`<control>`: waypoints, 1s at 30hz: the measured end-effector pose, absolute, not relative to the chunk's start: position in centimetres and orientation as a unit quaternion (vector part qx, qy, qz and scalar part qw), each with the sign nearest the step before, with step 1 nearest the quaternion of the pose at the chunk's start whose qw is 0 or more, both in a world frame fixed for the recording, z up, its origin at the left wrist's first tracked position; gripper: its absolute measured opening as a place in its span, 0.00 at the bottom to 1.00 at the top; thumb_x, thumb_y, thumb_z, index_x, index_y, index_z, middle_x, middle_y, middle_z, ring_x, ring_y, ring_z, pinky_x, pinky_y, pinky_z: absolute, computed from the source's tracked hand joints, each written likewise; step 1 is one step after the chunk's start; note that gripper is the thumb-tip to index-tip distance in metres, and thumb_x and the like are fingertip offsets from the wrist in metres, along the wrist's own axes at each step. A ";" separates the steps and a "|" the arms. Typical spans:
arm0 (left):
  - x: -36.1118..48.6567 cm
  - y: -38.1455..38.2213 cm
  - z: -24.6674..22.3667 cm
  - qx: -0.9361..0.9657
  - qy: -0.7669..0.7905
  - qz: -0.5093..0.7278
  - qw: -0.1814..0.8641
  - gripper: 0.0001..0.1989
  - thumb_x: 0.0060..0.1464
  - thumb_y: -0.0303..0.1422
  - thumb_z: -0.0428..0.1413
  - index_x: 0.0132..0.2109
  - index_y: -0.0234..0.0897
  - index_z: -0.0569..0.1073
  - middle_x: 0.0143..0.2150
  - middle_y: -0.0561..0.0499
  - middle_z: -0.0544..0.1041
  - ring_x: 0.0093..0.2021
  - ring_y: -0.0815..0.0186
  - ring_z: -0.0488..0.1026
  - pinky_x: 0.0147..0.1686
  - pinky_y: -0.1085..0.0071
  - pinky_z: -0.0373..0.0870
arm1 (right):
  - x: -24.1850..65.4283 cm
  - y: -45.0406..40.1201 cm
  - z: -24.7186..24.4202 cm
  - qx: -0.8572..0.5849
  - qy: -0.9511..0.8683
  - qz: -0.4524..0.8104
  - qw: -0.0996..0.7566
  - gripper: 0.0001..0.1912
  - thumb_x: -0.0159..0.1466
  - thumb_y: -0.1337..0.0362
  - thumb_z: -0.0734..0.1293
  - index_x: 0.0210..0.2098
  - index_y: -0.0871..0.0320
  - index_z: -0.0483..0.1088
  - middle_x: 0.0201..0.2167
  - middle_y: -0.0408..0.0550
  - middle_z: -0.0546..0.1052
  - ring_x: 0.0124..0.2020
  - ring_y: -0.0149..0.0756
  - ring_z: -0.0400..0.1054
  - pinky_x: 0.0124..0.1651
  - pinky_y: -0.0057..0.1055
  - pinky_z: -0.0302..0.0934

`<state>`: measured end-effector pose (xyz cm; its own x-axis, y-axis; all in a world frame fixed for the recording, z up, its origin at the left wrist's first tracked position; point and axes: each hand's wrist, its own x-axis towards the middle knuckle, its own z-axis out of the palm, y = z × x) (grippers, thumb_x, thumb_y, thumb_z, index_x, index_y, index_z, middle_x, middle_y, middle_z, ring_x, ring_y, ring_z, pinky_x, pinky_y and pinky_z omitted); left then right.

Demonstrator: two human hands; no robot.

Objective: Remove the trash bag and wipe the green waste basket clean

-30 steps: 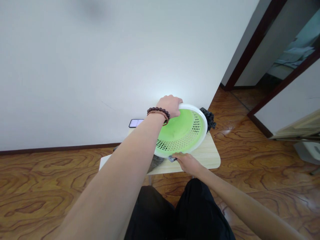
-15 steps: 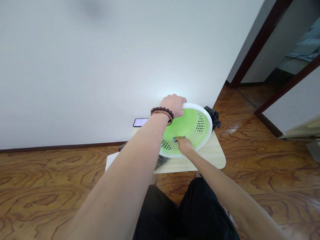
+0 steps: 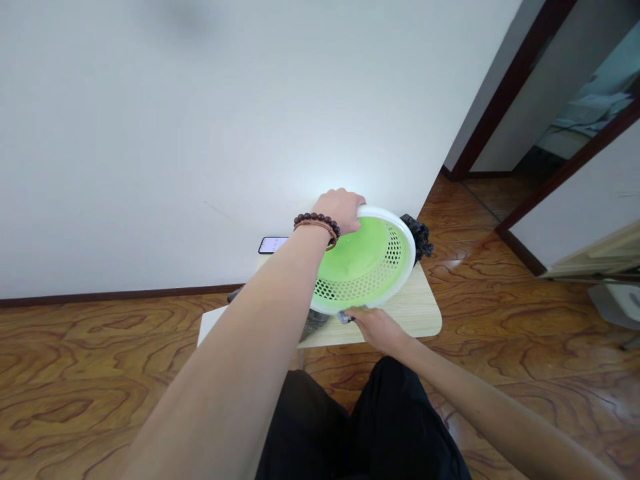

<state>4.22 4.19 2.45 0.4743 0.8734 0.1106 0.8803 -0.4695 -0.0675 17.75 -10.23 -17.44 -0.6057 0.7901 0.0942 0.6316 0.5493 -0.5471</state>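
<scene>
A round green plastic colander (image 3: 353, 257) with a white rim and rows of holes is tilted above a small pale table, its inside facing me. My left hand (image 3: 341, 208), with a beaded bracelet at the wrist, is closed over the far left part of the rim. At the near rim my right hand (image 3: 377, 327) is closed on a small crumpled grey cloth (image 3: 345, 317), mostly covered by the fingers. The cloth touches the rim's near edge.
On the pale wooden table (image 3: 423, 307) a phone (image 3: 271, 245) lies at the back left. A crumpled black plastic bag (image 3: 417, 237) is at the right, and dark see-through plastic (image 3: 315, 322) shows under the colander. A white wall (image 3: 150, 147) stands close behind; a doorway opens at right.
My right hand has moved from the inside of the colander toward me to its near rim, with the cloth. The left hand keeps its grip; the view has shifted slightly.
</scene>
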 end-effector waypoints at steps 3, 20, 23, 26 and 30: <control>4.2 4.3 2.3 -0.858 -0.509 -0.034 0.057 0.20 0.44 0.32 0.52 0.46 0.44 0.74 0.38 0.46 0.76 0.37 0.59 0.71 0.37 0.65 0.64 | 17.7 -7.6 -16.8 -0.443 -0.844 0.219 0.209 0.21 0.64 0.74 0.52 0.53 0.59 0.64 0.50 0.50 0.72 0.50 0.34 0.66 0.55 0.31 0.57; 4.1 4.1 2.3 -0.856 -0.512 -0.030 0.057 0.21 0.44 0.32 0.51 0.48 0.46 0.73 0.38 0.47 0.76 0.37 0.60 0.71 0.37 0.66 0.64 | 14.4 -6.2 -19.9 -0.490 -0.829 0.205 0.176 0.23 0.62 0.77 0.52 0.53 0.58 0.64 0.50 0.50 0.72 0.50 0.35 0.64 0.54 0.32 0.57; 4.1 4.0 2.5 -0.853 -0.519 -0.027 0.050 0.22 0.45 0.32 0.52 0.50 0.47 0.72 0.38 0.49 0.76 0.38 0.61 0.70 0.38 0.67 0.64 | 15.8 -8.9 -19.2 -0.431 -0.854 0.216 0.195 0.23 0.61 0.77 0.53 0.53 0.59 0.64 0.52 0.50 0.70 0.54 0.34 0.61 0.58 0.33 0.54; 4.2 4.0 2.5 -0.853 -0.519 -0.025 0.047 0.21 0.44 0.32 0.52 0.49 0.46 0.73 0.38 0.48 0.76 0.38 0.61 0.70 0.38 0.67 0.64 | 17.2 -10.4 -18.4 -0.393 -0.869 0.227 0.196 0.23 0.61 0.77 0.53 0.53 0.59 0.64 0.51 0.50 0.71 0.54 0.33 0.62 0.58 0.34 0.54; 4.3 4.1 2.4 -0.856 -0.513 -0.026 0.060 0.21 0.44 0.32 0.51 0.47 0.45 0.74 0.38 0.47 0.76 0.37 0.60 0.71 0.36 0.66 0.64 | 17.9 -8.6 -17.2 -0.422 -0.857 0.224 0.194 0.22 0.63 0.75 0.53 0.54 0.58 0.63 0.49 0.50 0.72 0.50 0.34 0.66 0.53 0.32 0.59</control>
<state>4.26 4.14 2.44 0.4722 0.8751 0.1057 0.8813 -0.4662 -0.0771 17.88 -8.63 -17.22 -0.5682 0.8104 0.1427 0.6374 0.5431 -0.5466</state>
